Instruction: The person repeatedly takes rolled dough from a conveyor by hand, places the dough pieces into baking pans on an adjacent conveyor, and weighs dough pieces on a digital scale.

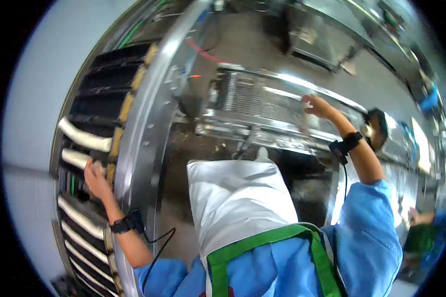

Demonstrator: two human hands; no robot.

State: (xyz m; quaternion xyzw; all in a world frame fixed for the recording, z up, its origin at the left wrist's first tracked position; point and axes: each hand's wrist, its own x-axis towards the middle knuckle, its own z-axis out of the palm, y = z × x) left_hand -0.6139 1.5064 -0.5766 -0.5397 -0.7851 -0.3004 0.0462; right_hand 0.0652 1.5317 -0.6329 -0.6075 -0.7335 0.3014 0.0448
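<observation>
On the left, long pale dough strips lie in the black trays of a conveyor [98,106]. My left hand [98,182] is at the near end of one dough strip [75,157], its fingers closed around that end. Another dough strip [86,137] lies in the tray just beyond. Over to the right, my right hand [318,107] is above a metal mesh conveyor [238,94], fingers curled together. A pale, blurred strip [306,121], apparently dough, hangs under these fingers. Both wrists wear black bands with cables.
A steel rail [146,119] runs between me and the tray conveyor. Crumbs lie on the floor [181,183]. Steel tables [327,29] stand at the upper right. Another person's hand [421,218] and blue sleeve show at the far right edge.
</observation>
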